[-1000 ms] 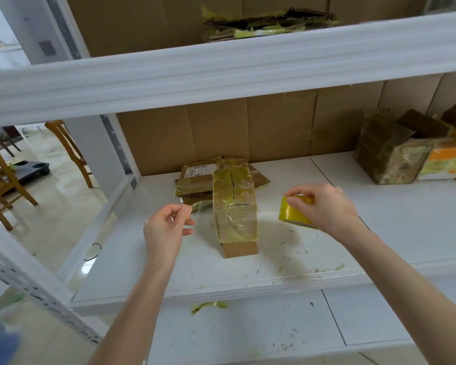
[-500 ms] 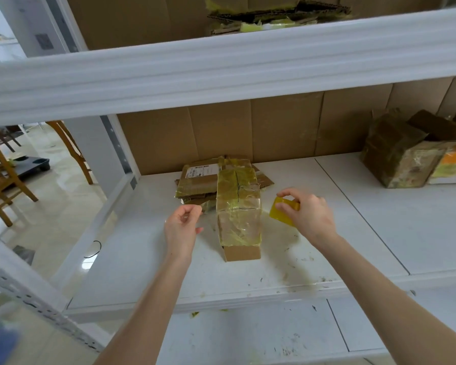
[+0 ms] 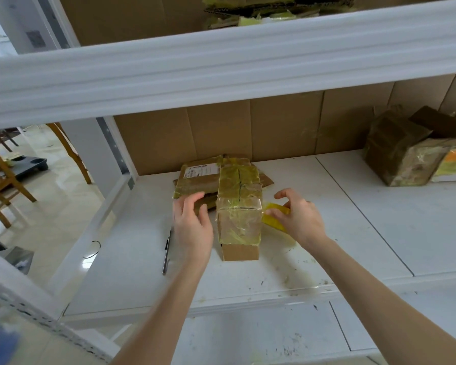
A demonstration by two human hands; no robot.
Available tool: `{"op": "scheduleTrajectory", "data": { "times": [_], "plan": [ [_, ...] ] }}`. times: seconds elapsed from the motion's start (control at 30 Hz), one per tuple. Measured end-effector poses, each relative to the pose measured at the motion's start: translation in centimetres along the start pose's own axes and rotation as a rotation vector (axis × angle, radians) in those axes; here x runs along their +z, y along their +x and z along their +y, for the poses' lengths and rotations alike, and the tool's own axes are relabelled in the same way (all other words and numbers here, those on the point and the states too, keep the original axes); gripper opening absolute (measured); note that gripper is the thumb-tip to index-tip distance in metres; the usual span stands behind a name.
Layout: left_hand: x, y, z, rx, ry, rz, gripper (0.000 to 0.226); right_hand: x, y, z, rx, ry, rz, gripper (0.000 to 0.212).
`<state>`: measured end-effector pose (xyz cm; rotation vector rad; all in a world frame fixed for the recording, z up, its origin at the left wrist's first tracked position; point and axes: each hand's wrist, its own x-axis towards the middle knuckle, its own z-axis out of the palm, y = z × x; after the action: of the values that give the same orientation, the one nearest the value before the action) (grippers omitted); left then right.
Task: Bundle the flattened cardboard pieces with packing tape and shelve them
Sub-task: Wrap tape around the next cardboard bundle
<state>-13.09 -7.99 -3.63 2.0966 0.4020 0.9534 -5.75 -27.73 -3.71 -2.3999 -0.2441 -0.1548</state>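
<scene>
White shelf board (image 3: 353, 233) filled the lower half of the head view, dirty with small marks and yellowish stains, and a brown cardboard back wall (image 3: 282, 127) closed it at 12 o'clock. A thick white beam (image 3: 221, 69) of the upper shelf crossed the whole picture above, and some torn cardboard scraps (image 3: 261, 11) with yellow tape lay on that upper shelf.

Near the middle of the board stood the bundle (image 3: 238, 206), a block of cardboard pieces wrapped with shiny yellowish tape, its bare cardboard end turned to 6 o'clock. Behind it, toward 10 o'clock, lay a flat cardboard pile (image 3: 198, 180) with a white label on top, touching the bundle.

At 9 o'clock of the bundle, just beside it, was the left hand (image 3: 192, 225). Its fingers were loosely bent and spread, reaching over the edge of the flat pile, and they grasped nothing that I could see. Whether the thumb touched the bundle, I could not tell.

At 3 o'clock of the bundle, the right hand (image 3: 298, 219) gripped a yellow tape roll (image 3: 274, 219), thumb and fingers curled round it. The roll was very close to the side of the bundle.

A dark pen (image 3: 166, 248) lay on the board at 8 o'clock of the bundle. Far at 2 o'clock stood some worn taped boxes (image 3: 400, 159). Wooden chairs (image 3: 0, 175) stood on the tiled floor at 9 o'clock, outside the rack.
</scene>
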Motion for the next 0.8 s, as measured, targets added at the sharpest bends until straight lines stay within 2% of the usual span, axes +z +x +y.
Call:
{"op": "scheduleTrajectory", "data": {
  "times": [0.07,0.13,0.23,0.43,0.5,0.63,0.8],
  "plan": [
    [-0.3,-0.9,1.4,0.46,0.082,-0.016,0.027,0.1,0.1,-0.1,-0.002,0.028,-0.014,0.045],
    [0.3,-1.4,2.4,0.699,0.232,-0.17,0.031,0.1,0.1,0.1,-0.008,0.075,-0.031,0.045],
    [0.6,-1.3,2.8,0.696,0.391,-0.264,0.039,-0.3,-0.3,1.0,-0.009,0.162,-0.084,0.041],
    [0.7,-0.9,2.3,0.645,0.381,-0.287,0.045,-0.6,-2.9,3.8,0.033,0.528,-0.228,0.035],
    [0.7,-0.8,2.1,0.644,0.374,-0.299,0.045,-0.6,-3.3,4.2,0.011,0.554,-0.237,0.032],
    [0.7,-0.6,1.8,0.61,0.365,-0.358,0.048,-1.5,-2.5,4.7,-0.014,0.32,-0.127,0.029],
    [1.0,-0.4,1.4,0.599,0.357,-0.411,0.056,-2.3,-1.8,4.6,-0.029,-0.009,-0.082,0.034]
  ]
}}
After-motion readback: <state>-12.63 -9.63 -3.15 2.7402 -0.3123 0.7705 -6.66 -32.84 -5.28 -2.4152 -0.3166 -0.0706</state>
